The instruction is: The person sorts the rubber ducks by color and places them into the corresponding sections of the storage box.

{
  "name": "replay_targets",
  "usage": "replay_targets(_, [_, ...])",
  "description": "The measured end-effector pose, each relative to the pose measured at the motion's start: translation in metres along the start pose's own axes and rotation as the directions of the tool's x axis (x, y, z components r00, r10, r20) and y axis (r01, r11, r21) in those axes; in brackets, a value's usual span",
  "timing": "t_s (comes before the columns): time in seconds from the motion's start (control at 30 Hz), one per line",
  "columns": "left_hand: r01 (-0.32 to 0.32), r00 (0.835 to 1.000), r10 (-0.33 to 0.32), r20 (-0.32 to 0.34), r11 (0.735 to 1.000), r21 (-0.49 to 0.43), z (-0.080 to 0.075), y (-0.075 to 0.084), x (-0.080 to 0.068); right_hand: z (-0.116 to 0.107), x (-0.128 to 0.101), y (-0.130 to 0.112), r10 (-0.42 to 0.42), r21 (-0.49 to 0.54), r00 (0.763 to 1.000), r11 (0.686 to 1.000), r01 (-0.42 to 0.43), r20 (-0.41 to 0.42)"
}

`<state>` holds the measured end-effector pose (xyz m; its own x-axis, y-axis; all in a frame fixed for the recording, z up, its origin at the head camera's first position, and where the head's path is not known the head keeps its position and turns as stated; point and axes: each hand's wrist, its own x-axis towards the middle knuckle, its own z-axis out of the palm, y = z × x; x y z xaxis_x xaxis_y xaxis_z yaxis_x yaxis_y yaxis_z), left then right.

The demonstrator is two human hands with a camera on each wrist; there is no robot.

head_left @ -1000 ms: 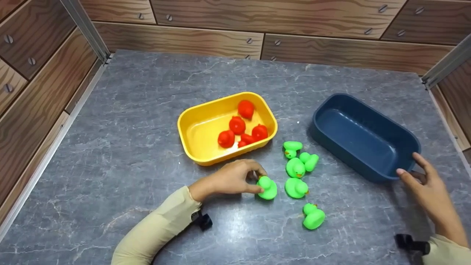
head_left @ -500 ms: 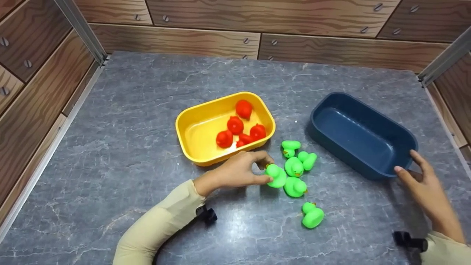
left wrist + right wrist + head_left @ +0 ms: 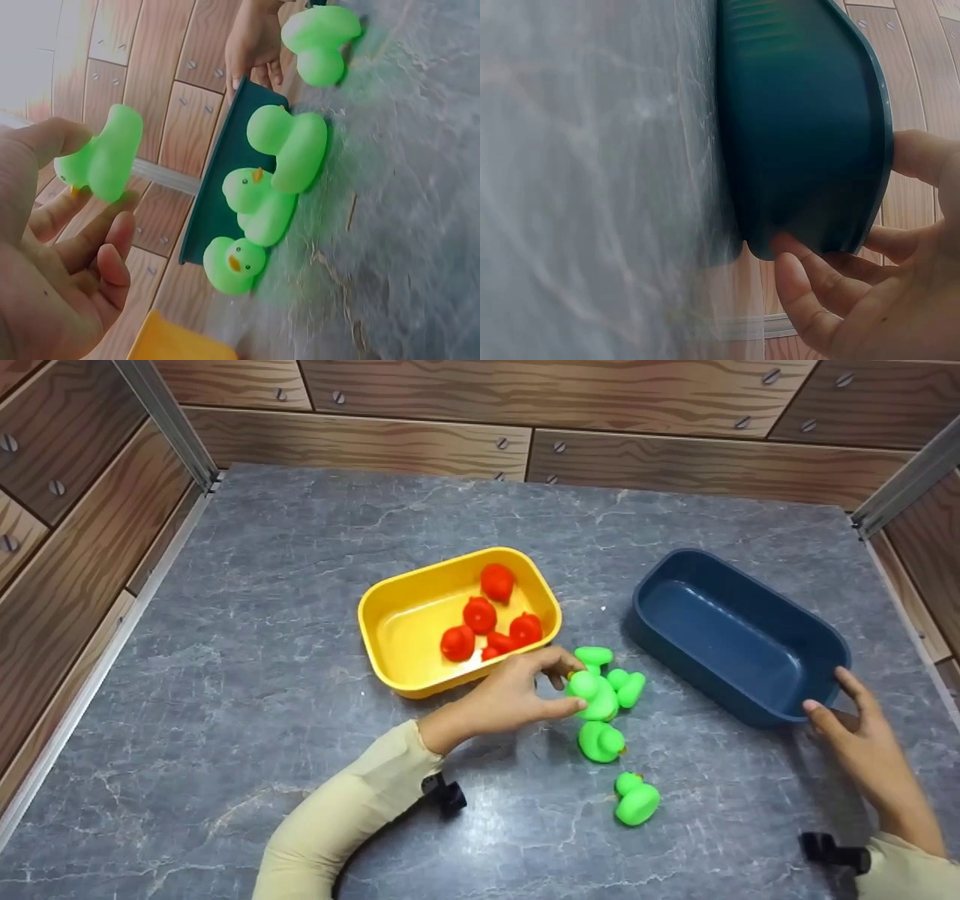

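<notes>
- The yellow tub [image 3: 386, 619] at the left holds the red ducks [image 3: 487, 619]; its near rim sits just beside the left hand [image 3: 517, 697], so a careless swing of the wrist could knock the tub and jostle them.
- The left hand pinches a green duck [image 3: 105, 157] between thumb and fingertips, lifted off the grey table [image 3: 300, 555]. The hold looks light and on the duck's rounded body, so I judge it could squirt out and fall.
- Right under it lies the cluster of loose green ducks [image 3: 611, 690]. A dropped duck or a low pass could scatter them; one more [image 3: 637, 802] lies nearer the person, apart.
- The right hand [image 3: 862, 742] grips the near end of the dark blue tub [image 3: 750, 660], thumb on the wall and fingers curled at the rim. If that hold slackens, the tub could slide.
</notes>
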<state>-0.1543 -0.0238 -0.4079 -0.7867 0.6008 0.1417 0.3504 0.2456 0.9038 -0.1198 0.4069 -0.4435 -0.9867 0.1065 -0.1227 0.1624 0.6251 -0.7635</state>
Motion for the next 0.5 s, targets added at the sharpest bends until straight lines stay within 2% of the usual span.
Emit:
replay_targets(0.27, [0.003,0.995,-0.01,-0.096,0.997,-0.075,0.009,0.002,0.014,0.002,0.0,0.0,0.011,-0.021,1.0,1.0,-0.011,-0.013])
replay_targets(0.37, [-0.019,0.99,0.01,-0.142,0.998,-0.065,0.012,0.003,0.021,0.002,-0.001,0.0,0.015,-0.019,1.0,1.0,-0.015,-0.014])
replay_targets(0.5, [-0.053,0.979,0.051,-0.196,0.999,-0.007,0.017,0.004,0.031,0.003,-0.001,-0.001,0.019,-0.006,1.0,1.0,-0.019,-0.018])
